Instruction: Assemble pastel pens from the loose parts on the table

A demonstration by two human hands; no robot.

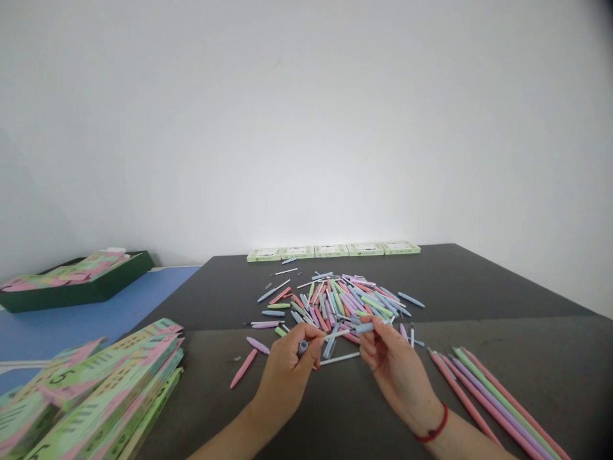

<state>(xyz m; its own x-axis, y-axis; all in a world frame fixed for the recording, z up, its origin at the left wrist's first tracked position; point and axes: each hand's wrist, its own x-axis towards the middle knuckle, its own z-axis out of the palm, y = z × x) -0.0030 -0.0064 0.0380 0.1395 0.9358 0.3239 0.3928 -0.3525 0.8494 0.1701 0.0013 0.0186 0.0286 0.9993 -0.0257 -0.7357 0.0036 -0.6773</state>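
My left hand (290, 364) is closed, its thumb and finger pinching the end of a thin white pen refill (335, 335). A blue pen part (302, 347) also pokes out from between its fingers. My right hand (395, 361) is closed on a blue pen barrel (364, 328), and the refill's other end meets that barrel. How far the refill sits inside it, I cannot tell. Just beyond both hands lies a heap of pen parts (330, 300) in blue, pink, purple and green, with white refills among them. One loose white refill (340, 358) rests on the table below the hands.
Several flat green boxes (330, 251) line the black table's (230, 287) far edge. Long pastel rods of joined pens (498, 396) lie at right. Stacked printed green-and-pink packages (105, 390) fill the left front, and a dark green tray (129, 275) holding more stands behind them.
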